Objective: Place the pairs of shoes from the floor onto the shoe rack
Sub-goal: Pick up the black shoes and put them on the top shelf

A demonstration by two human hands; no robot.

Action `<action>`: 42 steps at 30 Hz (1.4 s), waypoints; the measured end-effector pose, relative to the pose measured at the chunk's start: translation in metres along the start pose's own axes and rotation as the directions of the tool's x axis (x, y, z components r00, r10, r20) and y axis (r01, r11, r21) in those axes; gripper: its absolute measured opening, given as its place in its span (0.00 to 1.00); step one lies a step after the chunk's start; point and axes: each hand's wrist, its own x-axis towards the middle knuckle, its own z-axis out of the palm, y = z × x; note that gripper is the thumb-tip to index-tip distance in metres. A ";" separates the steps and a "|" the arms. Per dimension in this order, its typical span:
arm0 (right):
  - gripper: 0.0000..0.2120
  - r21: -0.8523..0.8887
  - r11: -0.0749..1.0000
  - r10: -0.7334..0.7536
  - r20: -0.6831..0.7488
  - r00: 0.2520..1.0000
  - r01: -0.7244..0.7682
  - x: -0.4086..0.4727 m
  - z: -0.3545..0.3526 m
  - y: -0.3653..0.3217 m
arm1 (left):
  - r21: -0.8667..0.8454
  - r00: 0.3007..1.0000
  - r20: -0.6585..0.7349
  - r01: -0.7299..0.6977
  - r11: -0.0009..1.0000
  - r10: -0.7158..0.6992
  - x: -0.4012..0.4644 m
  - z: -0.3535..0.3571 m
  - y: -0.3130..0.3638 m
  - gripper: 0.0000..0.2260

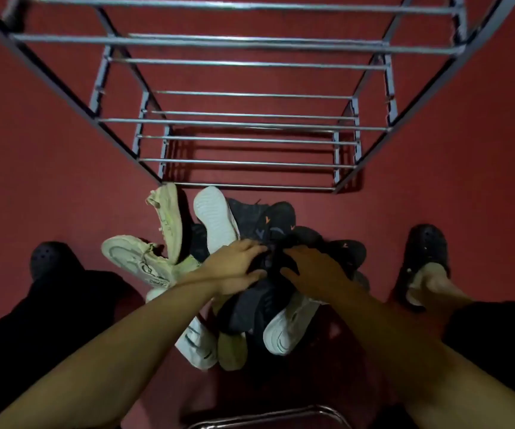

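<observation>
- Filling the upper half of the frame, the metal rack (243,122) stands on the red floor (48,181), its rails bare.
- Lying at centre just below the rack, the shoe pile (234,274) mixes white, cream and dark shoes.
- Reaching into the pile's dark shoes (265,224), the left hand (234,264) and right hand (315,270) touch them, fingers partly curled; whether either grips cannot be told.
- Wearing black clogs (423,258), the person's feet flank the pile.

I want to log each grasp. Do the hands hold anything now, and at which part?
Both the left hand and right hand are on a dark shoe atop the pile; the exact grip is too dark to tell.
</observation>
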 end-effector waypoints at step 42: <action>0.18 0.575 0.796 0.317 -0.128 0.940 -0.190 0.006 0.085 0.032 | 0.081 0.997 0.008 0.079 0.994 -0.080 -0.009 -0.036 0.015 0.18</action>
